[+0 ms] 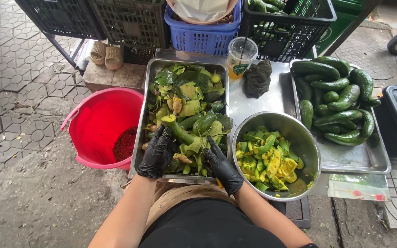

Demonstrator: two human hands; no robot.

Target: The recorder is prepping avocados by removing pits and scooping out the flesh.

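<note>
Gloved hands peeling avocado over a steel tray

Left hand [157, 154] in a black glove grips a long green avocado [179, 131] above the rectangular steel tray of green peels [139, 133]; right hand [224, 167] closes around a yellow-handled tool. Beyond sit a round steel bowl of cut avocado [305, 138] and a red plastic bucket [98, 120].

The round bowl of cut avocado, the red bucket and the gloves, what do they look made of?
Round silvery bowl: likely stainless steel, its rim shiny and reflective. Red bucket: probably plastic, a smooth, evenly coloured moulded wall. Black gloves on the left hand and right hand: thin, slightly glossy, seemingly nitrile or latex.
</note>
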